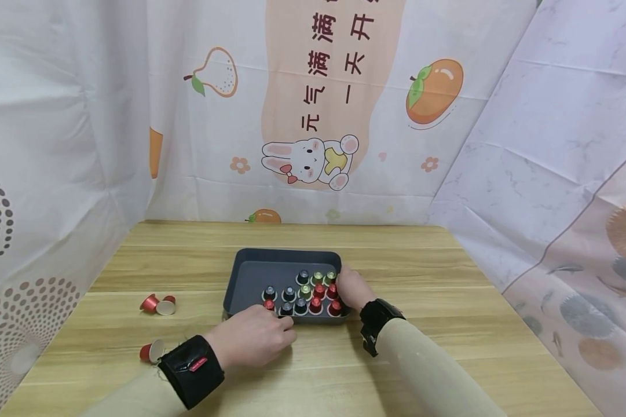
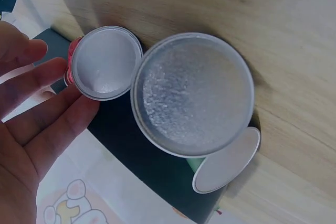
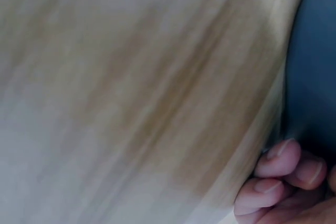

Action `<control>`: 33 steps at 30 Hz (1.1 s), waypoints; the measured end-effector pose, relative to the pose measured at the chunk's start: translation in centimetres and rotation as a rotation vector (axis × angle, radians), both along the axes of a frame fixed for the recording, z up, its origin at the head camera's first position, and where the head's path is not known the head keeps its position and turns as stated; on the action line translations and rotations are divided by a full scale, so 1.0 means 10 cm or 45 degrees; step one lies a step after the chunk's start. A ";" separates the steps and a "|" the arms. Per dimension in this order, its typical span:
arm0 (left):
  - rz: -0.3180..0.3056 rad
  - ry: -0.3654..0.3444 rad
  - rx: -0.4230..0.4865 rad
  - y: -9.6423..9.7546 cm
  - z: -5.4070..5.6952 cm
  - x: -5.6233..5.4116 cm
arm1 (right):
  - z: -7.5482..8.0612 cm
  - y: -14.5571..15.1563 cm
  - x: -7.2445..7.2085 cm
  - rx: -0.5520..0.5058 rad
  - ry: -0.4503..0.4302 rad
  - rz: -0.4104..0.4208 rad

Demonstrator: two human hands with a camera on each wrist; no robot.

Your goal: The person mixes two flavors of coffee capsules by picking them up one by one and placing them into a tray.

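Observation:
A dark grey tray (image 1: 263,269) holds several coffee capsules, lids down: red (image 1: 315,306), green (image 1: 305,291) and dark blue-grey (image 1: 269,293). My left hand (image 1: 252,339) is at the tray's front left edge, fingers loosely extended. In the left wrist view its fingertips are right at the rim of a red coffee capsule (image 2: 107,64). Beside that one lie a capsule with a large silvery lid (image 2: 192,95) and a green-bodied capsule (image 2: 228,161), both hidden in the head view. My right hand (image 1: 355,288) grips the tray's right wall, its fingers (image 3: 281,158) curled against the outside.
Two red capsules (image 1: 149,303) lie on their sides on the wooden table (image 1: 412,347) at the left. Another red capsule (image 1: 152,351) lies nearer me, by my left wristband (image 1: 191,370). A printed curtain (image 1: 208,145) hangs behind the table and along its sides.

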State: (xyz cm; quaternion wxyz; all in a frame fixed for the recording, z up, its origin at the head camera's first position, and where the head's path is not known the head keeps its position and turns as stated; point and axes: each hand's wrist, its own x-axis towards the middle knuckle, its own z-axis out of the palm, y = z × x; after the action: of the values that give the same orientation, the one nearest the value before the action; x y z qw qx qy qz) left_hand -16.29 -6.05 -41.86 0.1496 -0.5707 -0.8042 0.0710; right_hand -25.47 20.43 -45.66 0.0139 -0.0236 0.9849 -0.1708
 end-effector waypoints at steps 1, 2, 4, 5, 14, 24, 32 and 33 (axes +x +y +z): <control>-0.005 -0.002 0.005 0.00 0.00 0.00 | 0.00 0.00 0.00 0.002 0.004 0.004; -0.009 -0.003 0.008 0.01 0.00 0.00 | 0.00 0.01 0.00 0.000 0.005 0.004; -0.017 -0.007 0.015 0.01 -0.01 -0.01 | -0.01 0.01 0.00 -0.006 0.008 0.004; -0.023 -0.004 0.019 0.01 -0.02 -0.01 | -0.01 0.01 0.01 -0.006 0.010 0.005; -0.066 0.034 0.028 0.04 -0.04 -0.01 | 0.00 0.00 0.00 -0.013 -0.004 -0.005; -0.079 0.057 -0.009 0.06 -0.02 0.00 | 0.04 0.01 0.02 -0.042 -0.015 -0.015; -0.080 0.068 -0.009 0.08 -0.03 0.00 | 0.03 0.00 0.02 -0.041 -0.010 -0.010; -0.076 0.071 -0.010 0.09 -0.04 0.00 | 0.04 0.00 0.02 -0.047 -0.020 -0.017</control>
State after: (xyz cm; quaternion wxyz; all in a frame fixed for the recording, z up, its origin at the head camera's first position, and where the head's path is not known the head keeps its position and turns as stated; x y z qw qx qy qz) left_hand -16.29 -5.19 -42.22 0.1717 -0.5928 -0.7821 0.0855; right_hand -25.27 20.44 -45.30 0.0201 -0.0160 0.9816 -0.1892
